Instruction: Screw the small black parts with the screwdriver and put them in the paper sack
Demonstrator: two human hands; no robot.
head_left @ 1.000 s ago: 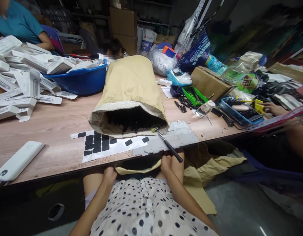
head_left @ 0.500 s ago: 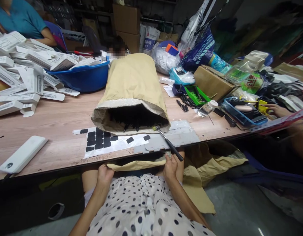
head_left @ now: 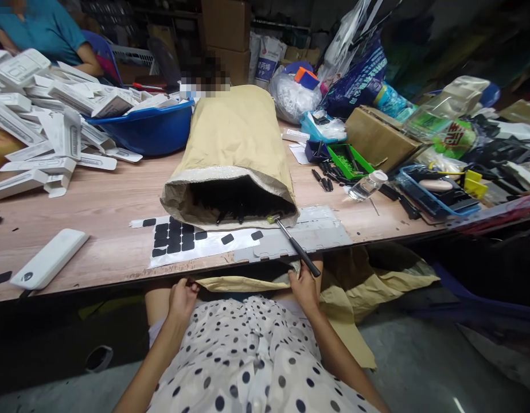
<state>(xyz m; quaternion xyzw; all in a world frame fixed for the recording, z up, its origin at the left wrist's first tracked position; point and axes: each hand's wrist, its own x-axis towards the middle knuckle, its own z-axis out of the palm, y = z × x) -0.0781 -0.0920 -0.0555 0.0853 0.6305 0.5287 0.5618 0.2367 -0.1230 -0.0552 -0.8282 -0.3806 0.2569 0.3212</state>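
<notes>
Under the table edge, a brown paper sack (head_left: 243, 284) lies across my lap with its mouth toward the table. My left hand (head_left: 183, 296) is closed at the left corner of its rim, fingers curled. At the right corner, my right hand (head_left: 303, 287) grips the rim. On the table in front of me lies a bigger filled paper sack (head_left: 234, 129), its open mouth facing me and dark pieces inside. A small hammer (head_left: 296, 244) with a black handle rests at its lower lip, the handle sticking out over the table edge.
White boxes (head_left: 54, 166) are heaped at left, beside and in a blue basin (head_left: 148, 131). A white power bank (head_left: 50, 258) and black stickers on a sheet (head_left: 174, 238) lie near the edge. A green tray (head_left: 349, 163), a bottle (head_left: 368, 186) and a blue tray (head_left: 437, 192) stand right.
My left hand has shifted slightly up at the sack's corner, its fingers now more turned into view. The co-worker's hand at the right has left the view. The camera view has shifted a little.
</notes>
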